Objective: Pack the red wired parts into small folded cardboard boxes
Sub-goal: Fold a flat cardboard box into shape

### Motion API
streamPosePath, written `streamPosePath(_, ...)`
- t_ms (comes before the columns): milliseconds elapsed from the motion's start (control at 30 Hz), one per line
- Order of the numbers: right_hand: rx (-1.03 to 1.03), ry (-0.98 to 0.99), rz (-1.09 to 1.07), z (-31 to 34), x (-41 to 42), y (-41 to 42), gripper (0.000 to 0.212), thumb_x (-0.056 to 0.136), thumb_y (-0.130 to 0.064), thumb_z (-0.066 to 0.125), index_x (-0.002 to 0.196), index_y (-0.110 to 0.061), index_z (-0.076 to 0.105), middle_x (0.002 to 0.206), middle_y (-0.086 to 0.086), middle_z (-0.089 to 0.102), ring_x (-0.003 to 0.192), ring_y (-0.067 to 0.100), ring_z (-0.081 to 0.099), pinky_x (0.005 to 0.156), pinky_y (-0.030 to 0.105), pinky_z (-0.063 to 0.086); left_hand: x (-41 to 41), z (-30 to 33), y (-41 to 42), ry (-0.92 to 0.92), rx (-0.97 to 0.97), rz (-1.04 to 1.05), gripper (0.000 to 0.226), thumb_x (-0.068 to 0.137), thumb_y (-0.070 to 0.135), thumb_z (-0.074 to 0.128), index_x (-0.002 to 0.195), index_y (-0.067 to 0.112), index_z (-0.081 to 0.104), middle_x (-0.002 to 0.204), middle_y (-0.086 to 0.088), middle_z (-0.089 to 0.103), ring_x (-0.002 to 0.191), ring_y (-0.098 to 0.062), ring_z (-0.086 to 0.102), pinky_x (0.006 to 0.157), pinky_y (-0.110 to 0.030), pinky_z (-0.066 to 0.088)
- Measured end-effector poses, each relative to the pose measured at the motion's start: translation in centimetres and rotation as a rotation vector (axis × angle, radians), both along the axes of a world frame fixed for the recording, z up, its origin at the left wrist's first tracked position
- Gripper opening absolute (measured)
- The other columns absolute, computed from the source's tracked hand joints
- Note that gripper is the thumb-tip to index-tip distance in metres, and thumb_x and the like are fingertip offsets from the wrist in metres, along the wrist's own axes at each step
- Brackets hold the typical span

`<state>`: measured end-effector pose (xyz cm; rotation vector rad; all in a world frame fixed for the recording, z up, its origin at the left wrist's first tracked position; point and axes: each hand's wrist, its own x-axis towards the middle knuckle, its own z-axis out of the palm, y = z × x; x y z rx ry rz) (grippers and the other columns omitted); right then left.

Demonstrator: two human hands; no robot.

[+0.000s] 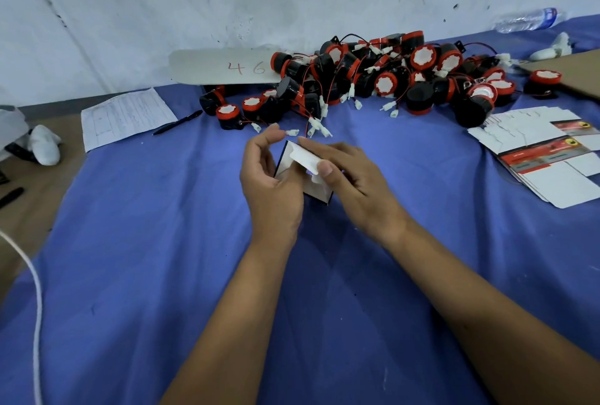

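Note:
A small cardboard box (pixel 293 159) with white flaps and dark sides sits between my hands at the middle of the blue cloth. My left hand (pixel 271 183) holds its left side with curled fingers. My right hand (pixel 352 177) grips the right side, its thumb pressing on a white flap. What is inside the box is hidden. A heap of red and black wired parts (pixel 373 76) with white connectors lies behind the box, toward the wall. A stack of flat unfolded boxes (pixel 545 158) lies at the right.
A printed sheet (pixel 125 117) and a black pen (pixel 177 123) lie at the left back. White card marked "46" (pixel 224 67) leans by the wall. A plastic bottle (pixel 527 19) lies far right. White gloves (pixel 43 145) and a white cord (pixel 35 300) are at the left edge.

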<state>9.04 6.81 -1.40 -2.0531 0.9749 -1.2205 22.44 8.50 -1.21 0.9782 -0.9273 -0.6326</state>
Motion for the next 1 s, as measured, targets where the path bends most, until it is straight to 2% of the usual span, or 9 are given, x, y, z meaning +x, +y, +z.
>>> streamPosePath(100,0.085,-0.138,-0.05,0.1,-0.2,-0.3,0.044,0.096,-0.041,0.054,0.139,-0.032,0.059,0.113,-0.003,0.064,0.097,0.005,0.054,0.084,0.021,0.045,0.4,0.6,0.0,0.055,0.002,-0.13,0.028,0.084,0.005,0.058,0.108,0.014,0.068,0.145,-0.007,0.059,0.128,-0.011,0.06,0.101,-0.033,0.052)
streamPosePath(267,0.154,-0.236,-0.047,-0.5,-0.6,-0.8,0.054,0.093,-0.013,0.07,0.143,-0.024,0.055,0.109,0.004,0.063,0.084,0.008,0.055,0.073,0.02,0.047,0.8,0.4,0.0,0.027,0.036,-0.388,0.054,0.081,-0.003,0.046,0.127,0.014,0.068,0.136,-0.012,0.065,0.126,-0.025,0.063,0.094,-0.037,0.057)
streamPosePath(333,0.169,-0.281,-0.039,-0.3,-0.7,-0.9,0.052,0.092,-0.022,0.073,0.141,-0.03,0.056,0.108,0.001,0.066,0.08,0.002,0.056,0.071,0.015,0.049,0.7,0.2,0.1,-0.053,0.026,-0.411,0.055,0.086,-0.006,0.049,0.133,0.018,0.065,0.143,-0.008,0.06,0.133,-0.024,0.059,0.104,-0.046,0.054)
streamPosePath(433,0.165,-0.356,-0.051,0.1,-0.9,-0.9,0.055,0.08,-0.045,0.077,0.131,-0.039,0.058,0.098,-0.019,0.065,0.081,0.002,0.059,0.066,0.015,0.049,0.2,-0.1,-0.1,-0.306,-0.042,-0.289,0.05,0.099,-0.006,0.055,0.14,0.023,0.061,0.153,-0.005,0.048,0.144,-0.02,0.047,0.11,-0.049,0.05)
streamPosePath(600,0.251,-0.4,0.056,0.1,-0.7,-0.7,0.063,0.078,-0.048,0.076,0.135,-0.034,0.051,0.099,-0.003,0.066,0.089,0.022,0.062,0.069,0.031,0.055,-0.2,-0.3,0.3,-0.776,-0.235,0.157,0.051,0.094,-0.013,0.055,0.137,0.014,0.066,0.158,-0.014,0.045,0.136,-0.002,0.05,0.1,-0.013,0.047)
streamPosePath(700,0.299,-0.45,0.136,0.3,-0.8,-0.4,0.067,0.08,-0.044,0.078,0.137,-0.032,0.047,0.097,0.006,0.065,0.095,0.032,0.061,0.075,0.04,0.06,0.0,-0.3,0.4,-0.829,-0.311,0.249,0.035,0.094,-0.007,0.064,0.125,0.006,0.074,0.153,-0.021,0.05,0.126,-0.024,0.063,0.097,-0.016,0.05)
streamPosePath(800,0.296,-0.409,0.131,0.2,-0.7,-0.2,0.068,0.08,-0.042,0.078,0.138,-0.032,0.044,0.102,0.017,0.064,0.1,0.04,0.059,0.081,0.052,0.06,-0.1,-0.3,0.7,-0.888,-0.332,0.248,0.026,0.096,-0.002,0.067,0.119,0.005,0.076,0.15,-0.022,0.053,0.122,-0.018,0.062,0.089,-0.015,0.053)
streamPosePath(900,0.33,-0.43,0.159,-0.4,-0.5,-0.1,0.062,0.086,-0.042,0.069,0.141,-0.031,0.043,0.104,0.018,0.064,0.093,0.03,0.067,0.075,0.041,0.06,-0.1,0.0,0.8,-0.931,-0.358,0.232,0.023,0.101,0.005,0.062,0.119,0.008,0.077,0.151,-0.019,0.053,0.116,-0.012,0.063,0.078,-0.029,0.059)
streamPosePath(1000,0.408,-0.512,0.185,-0.4,-0.7,-0.5,0.055,0.089,-0.042,0.059,0.142,-0.033,0.047,0.113,0.013,0.067,0.094,0.025,0.069,0.074,0.043,0.059,-0.4,0.1,0.7,-0.978,-0.364,0.12,0.026,0.099,-0.003,0.061,0.122,0.001,0.074,0.153,-0.02,0.05,0.135,-0.026,0.058,0.095,-0.04,0.057)
